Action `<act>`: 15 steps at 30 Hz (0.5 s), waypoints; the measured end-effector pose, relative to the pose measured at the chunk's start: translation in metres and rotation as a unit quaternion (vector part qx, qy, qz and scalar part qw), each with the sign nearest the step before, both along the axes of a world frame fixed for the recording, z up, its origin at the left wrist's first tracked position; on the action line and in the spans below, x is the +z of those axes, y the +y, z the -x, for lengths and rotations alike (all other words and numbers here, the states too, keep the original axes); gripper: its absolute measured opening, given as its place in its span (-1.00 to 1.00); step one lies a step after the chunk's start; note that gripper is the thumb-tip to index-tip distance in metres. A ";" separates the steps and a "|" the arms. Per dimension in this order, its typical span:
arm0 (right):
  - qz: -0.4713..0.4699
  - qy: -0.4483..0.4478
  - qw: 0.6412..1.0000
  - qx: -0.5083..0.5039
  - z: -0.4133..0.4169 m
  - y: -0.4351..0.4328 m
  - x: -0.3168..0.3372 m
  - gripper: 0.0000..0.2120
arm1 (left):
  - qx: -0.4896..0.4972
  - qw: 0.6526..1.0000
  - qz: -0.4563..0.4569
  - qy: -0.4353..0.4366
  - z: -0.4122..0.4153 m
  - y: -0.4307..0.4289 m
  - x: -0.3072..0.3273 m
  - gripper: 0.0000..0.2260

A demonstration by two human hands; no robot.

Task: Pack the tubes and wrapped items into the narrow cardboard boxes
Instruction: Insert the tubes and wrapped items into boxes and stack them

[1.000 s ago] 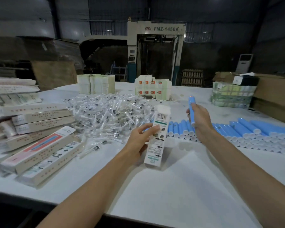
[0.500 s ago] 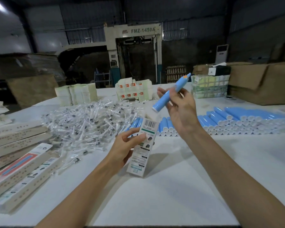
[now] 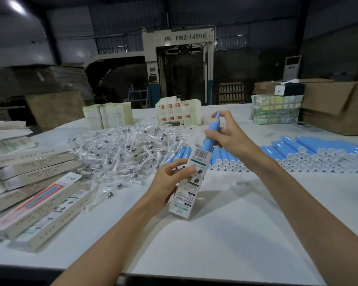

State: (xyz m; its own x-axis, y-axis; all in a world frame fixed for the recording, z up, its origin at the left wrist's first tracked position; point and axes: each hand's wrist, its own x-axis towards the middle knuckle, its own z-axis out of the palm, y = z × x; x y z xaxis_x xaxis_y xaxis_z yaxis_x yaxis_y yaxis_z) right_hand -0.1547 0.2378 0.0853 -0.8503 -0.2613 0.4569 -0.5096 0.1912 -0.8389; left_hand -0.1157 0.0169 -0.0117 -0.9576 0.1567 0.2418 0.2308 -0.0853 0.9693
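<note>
My left hand (image 3: 170,178) grips a narrow white printed cardboard box (image 3: 189,186), held tilted above the white table (image 3: 215,234). My right hand (image 3: 227,133) holds a blue tube (image 3: 210,134) with an orange band, its lower end entering the open top of the box. Behind the hands lie rows of blue tubes (image 3: 310,153) with white caps. A heap of clear-wrapped small items (image 3: 120,153) spreads over the table's left centre.
Closed narrow boxes (image 3: 35,203) are stacked at the left. Bundles of flat cartons (image 3: 108,116) and a second bundle of flat cartons (image 3: 177,112) stand at the back, a wrapped pack (image 3: 275,110) and brown cardboard boxes (image 3: 337,106) at the right. A large machine (image 3: 182,65) looms beyond the table.
My right hand swung the blue tube from a raised slant to upright and lowered its end into the box top. My left hand kept holding the box.
</note>
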 end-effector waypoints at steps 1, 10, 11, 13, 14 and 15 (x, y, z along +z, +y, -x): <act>-0.035 -0.004 0.999 0.003 0.001 -0.002 -0.001 -0.70 | 0.003 1.000 0.002 0.001 0.000 0.000 0.000 -0.58; -0.285 0.104 0.938 -0.167 -0.008 -0.030 -0.022 -0.69 | 0.024 0.999 -0.034 -0.025 0.006 -0.003 -0.008 -0.63; -0.291 0.150 0.921 -0.211 -0.012 -0.038 -0.023 -0.62 | 0.029 0.997 -0.051 -0.040 0.005 -0.003 -0.008 -0.63; -0.275 0.264 0.885 -0.268 -0.021 -0.057 -0.021 -0.55 | 0.034 0.995 -0.073 -0.060 0.007 -0.004 -0.009 -0.67; -0.258 0.310 0.877 -0.260 -0.025 -0.072 -0.018 -0.60 | 0.036 0.995 -0.073 -0.059 0.008 -0.004 -0.010 -0.74; -0.251 0.337 0.880 -0.223 -0.028 -0.089 -0.015 -0.69 | 0.037 0.995 -0.069 -0.059 0.008 -0.005 -0.012 -0.84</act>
State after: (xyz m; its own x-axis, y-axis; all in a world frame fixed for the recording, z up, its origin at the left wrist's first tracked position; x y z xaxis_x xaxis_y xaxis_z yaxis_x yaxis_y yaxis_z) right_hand -0.1264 0.1486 0.0703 -0.4996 -0.2836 0.8185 -0.6398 0.7578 -0.1279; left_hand -0.1235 0.0123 -0.0234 -0.9881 0.0584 0.1422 0.1275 -0.2059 0.9702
